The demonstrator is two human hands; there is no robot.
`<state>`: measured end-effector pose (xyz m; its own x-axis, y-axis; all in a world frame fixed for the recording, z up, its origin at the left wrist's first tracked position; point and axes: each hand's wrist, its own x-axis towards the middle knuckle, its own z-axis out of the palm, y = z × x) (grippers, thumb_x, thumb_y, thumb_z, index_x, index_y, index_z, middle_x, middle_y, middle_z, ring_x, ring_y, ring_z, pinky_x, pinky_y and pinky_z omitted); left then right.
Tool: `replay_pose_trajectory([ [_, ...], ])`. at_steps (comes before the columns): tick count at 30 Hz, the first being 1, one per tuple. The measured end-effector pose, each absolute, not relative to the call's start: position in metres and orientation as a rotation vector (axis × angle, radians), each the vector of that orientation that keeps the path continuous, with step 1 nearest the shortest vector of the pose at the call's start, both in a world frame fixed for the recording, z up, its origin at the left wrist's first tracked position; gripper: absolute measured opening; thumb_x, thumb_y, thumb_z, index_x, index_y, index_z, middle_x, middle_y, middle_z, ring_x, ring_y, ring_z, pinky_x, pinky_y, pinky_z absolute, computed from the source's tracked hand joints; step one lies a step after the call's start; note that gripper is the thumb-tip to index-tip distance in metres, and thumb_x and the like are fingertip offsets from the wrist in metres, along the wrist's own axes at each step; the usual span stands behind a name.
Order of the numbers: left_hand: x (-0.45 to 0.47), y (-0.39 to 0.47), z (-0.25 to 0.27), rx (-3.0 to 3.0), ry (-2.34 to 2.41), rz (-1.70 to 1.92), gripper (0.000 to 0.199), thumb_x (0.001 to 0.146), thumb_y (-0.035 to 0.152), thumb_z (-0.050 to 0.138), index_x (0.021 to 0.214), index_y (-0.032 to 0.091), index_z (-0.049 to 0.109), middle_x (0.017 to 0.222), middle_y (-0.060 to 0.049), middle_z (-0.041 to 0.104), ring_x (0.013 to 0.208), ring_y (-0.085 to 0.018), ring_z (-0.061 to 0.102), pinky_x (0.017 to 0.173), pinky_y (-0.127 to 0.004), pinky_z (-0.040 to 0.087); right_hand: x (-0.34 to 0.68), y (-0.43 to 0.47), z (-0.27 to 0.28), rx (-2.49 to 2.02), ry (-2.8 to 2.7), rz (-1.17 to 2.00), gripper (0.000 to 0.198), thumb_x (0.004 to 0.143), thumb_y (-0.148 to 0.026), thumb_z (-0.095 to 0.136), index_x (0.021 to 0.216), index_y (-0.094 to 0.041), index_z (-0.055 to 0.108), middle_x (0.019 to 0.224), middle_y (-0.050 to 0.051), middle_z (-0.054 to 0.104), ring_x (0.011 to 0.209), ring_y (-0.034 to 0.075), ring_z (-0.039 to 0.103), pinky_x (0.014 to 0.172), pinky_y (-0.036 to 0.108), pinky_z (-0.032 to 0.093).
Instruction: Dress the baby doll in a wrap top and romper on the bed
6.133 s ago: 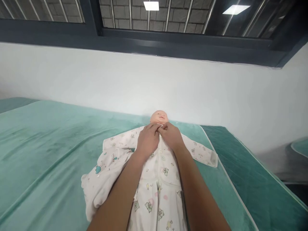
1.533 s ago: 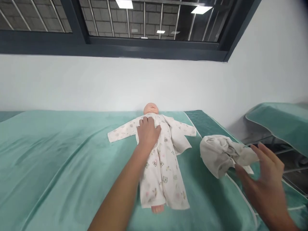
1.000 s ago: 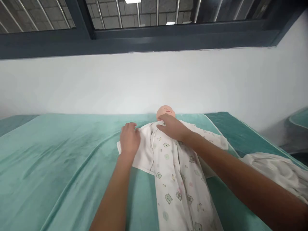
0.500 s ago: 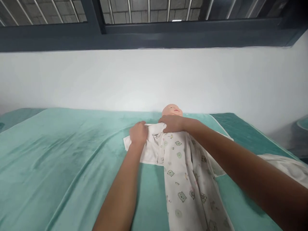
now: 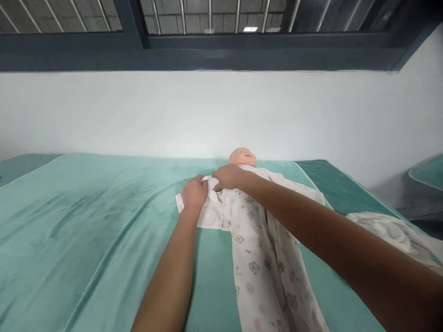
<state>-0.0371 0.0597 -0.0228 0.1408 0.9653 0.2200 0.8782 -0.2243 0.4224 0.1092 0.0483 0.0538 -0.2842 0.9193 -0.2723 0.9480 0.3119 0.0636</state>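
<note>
A baby doll (image 5: 242, 157) lies on its back at the far side of the bed, only its head showing. White baby clothes printed with small animals (image 5: 254, 267) cover it and stretch toward me. My left hand (image 5: 194, 193) is closed on the edge of the white sleeve (image 5: 212, 214) at the doll's left side in the picture. Close beside it, my right hand (image 5: 228, 177) grips the upper part of the same sleeve, near the doll's shoulder. The cloth between my hands is bunched. The doll's arms are hidden.
A green sheet (image 5: 86, 230) with wrinkles covers the bed. Crumpled white cloth (image 5: 387, 230) lies at the right. Behind the bed stands a white wall (image 5: 173, 115) under a dark window frame (image 5: 207, 55) with metal bars.
My right hand has shifted left along the sleeve, away from the doll's neck and closer to my left hand. The cloth between them is more bunched. The view has turned slightly right.
</note>
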Motion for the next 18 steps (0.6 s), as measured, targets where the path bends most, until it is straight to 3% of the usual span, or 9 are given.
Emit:
replay_pose_trajectory([
  [6, -0.06, 0.047, -0.02, 2.096, 1.826, 0.678, 0.037, 0.093, 0.034, 0.039, 0.12, 0.03, 0.064, 0.108, -0.008, 0.073, 0.102, -0.027, 0.066, 0.076, -0.033, 0.046, 0.138, 0.03, 0.077, 1.734, 2.363, -0.029, 0.033, 0.09, -0.049, 0.055, 0.112, -0.025, 0.06, 0.114, 0.008, 0.068, 0.096, 0.025, 0.065, 0.068, 0.03, 0.041],
  [12, -0.078, 0.037, -0.024, 2.108, 1.749, 0.659, 0.035, 0.091, 0.024, 0.043, 0.119, 0.027, 0.065, 0.114, -0.007, 0.072, 0.104, -0.024, 0.066, 0.078, -0.03, 0.047, 0.15, 0.007, 0.095, 1.841, 2.343, 0.035, 0.029, 0.092, -0.046, 0.052, 0.11, -0.026, 0.06, 0.107, 0.006, 0.069, 0.095, 0.024, 0.064, 0.069, 0.03, 0.04],
  [18, -0.076, 0.028, -0.029, 2.25, 1.695, 0.791, 0.05, 0.09, 0.019, 0.048, 0.14, 0.022, 0.044, 0.132, -0.011, 0.06, 0.115, -0.025, 0.059, 0.089, -0.035, 0.046, 0.132, 0.009, 0.082, 1.844, 2.343, 0.024, 0.03, 0.09, -0.049, 0.054, 0.108, -0.025, 0.059, 0.106, 0.006, 0.069, 0.091, 0.024, 0.064, 0.067, 0.029, 0.04],
])
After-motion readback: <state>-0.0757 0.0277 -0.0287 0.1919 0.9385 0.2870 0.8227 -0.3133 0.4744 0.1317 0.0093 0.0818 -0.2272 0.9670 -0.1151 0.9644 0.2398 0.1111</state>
